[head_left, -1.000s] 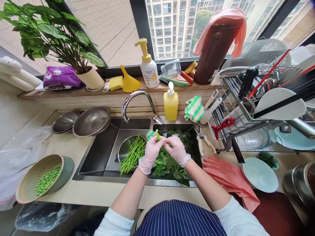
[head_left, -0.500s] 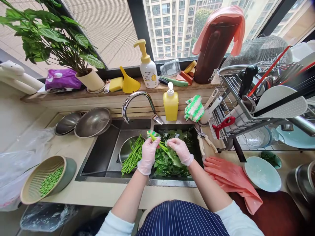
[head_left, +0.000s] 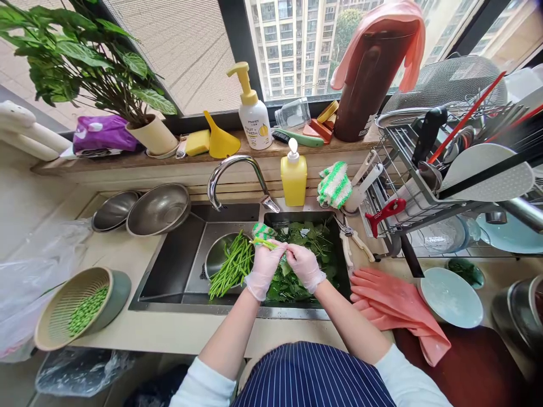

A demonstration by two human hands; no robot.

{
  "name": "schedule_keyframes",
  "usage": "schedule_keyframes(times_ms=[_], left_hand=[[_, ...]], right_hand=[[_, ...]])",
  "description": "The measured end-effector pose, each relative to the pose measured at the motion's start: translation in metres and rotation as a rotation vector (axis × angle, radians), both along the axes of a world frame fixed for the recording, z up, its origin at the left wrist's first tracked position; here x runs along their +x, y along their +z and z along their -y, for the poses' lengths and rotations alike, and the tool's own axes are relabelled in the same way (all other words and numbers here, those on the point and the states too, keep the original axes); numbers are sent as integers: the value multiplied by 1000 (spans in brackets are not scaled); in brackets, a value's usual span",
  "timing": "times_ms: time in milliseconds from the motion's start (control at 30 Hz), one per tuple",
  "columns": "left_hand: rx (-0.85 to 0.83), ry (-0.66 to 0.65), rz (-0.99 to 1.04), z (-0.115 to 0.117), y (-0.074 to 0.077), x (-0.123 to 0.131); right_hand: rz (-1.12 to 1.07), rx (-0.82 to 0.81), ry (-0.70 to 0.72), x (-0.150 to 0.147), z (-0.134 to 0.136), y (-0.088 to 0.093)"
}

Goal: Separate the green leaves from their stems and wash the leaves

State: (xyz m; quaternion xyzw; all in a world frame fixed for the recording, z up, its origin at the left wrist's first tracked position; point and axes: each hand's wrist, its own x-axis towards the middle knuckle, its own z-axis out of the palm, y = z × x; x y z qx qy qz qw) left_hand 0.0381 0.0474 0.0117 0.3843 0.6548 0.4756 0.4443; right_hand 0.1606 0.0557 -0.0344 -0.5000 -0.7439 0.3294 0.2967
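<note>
In a clear glove, my left hand [head_left: 263, 270] is closed around a pale green stem [head_left: 263, 243] whose end sticks out to the left. My right hand [head_left: 304, 268], gloved alike, pinches close beside the left fingers; the stem's right end is hidden between the fingertips. Both hands hover over the sink. Trimmed green stems [head_left: 231, 268] lie piled in and over a metal bowl [head_left: 212, 258] at the left. Leafy greens [head_left: 292, 288] fill the right basin under my hands. A green-and-white striped cloth [head_left: 263, 230] sits just behind my left hand.
A chrome faucet [head_left: 231, 161] arches behind the sink [head_left: 169, 305]. At the left stands a colander [head_left: 114, 297] with green beans. Scissors [head_left: 356, 240], pink rubber gloves [head_left: 394, 299], a pale plate [head_left: 452, 297] and a loaded dish rack [head_left: 407, 181] are at the right. A yellow soap bottle [head_left: 293, 181] stands behind.
My hands have come together, the left moving right and the right moving slightly left. The leaf by my right hand no longer shows, and the stem now lies flatter.
</note>
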Motion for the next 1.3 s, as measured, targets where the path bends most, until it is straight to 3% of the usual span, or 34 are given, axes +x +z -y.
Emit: schedule_keyframes(times_ms=[133, 200, 300, 367, 500, 633, 733, 833, 900, 1000, 1067, 1133, 1233, 1300], left_hand=[[-13, -6, 10, 1, 5, 0], [-48, -10, 29, 2, 9, -2], [-82, -55, 36, 4, 16, -10], [-73, -93, 41, 5, 19, -18], [-40, -179, 61, 7, 25, -33], [-48, -247, 118, 7, 30, -38], [-11, -180, 158, 6, 31, -38], [41, -44, 186, 6, 28, -38], [23, -4, 208, 8, 23, -35], [-97, -45, 204, 12, 10, -23], [-139, -43, 180, 16, 1, -13], [-121, -10, 163, 19, -5, -4], [-93, 7, 144, 21, -7, 0], [-103, 20, 134, 20, -4, -5]], right_hand=[[-47, -65, -45, -7, 1, -2], [-133, -152, -133, -5, -3, -4], [-254, -255, -305, 12, -16, -8], [-284, -250, -315, 29, -26, -9], [-248, -203, -135, 50, -34, -3], [-133, -158, 212, 41, -27, 1], [35, -176, 411, 31, -24, -2], [176, -163, 445, 28, -23, -2], [198, -101, 416, 28, -21, 2], [156, -9, 379, 24, -17, 8], [108, -23, 340, 19, -15, 6], [28, -155, 245, 14, -15, -2], [-87, -415, -48, 16, -22, -18], [-98, -485, -222, 23, -27, -25]])
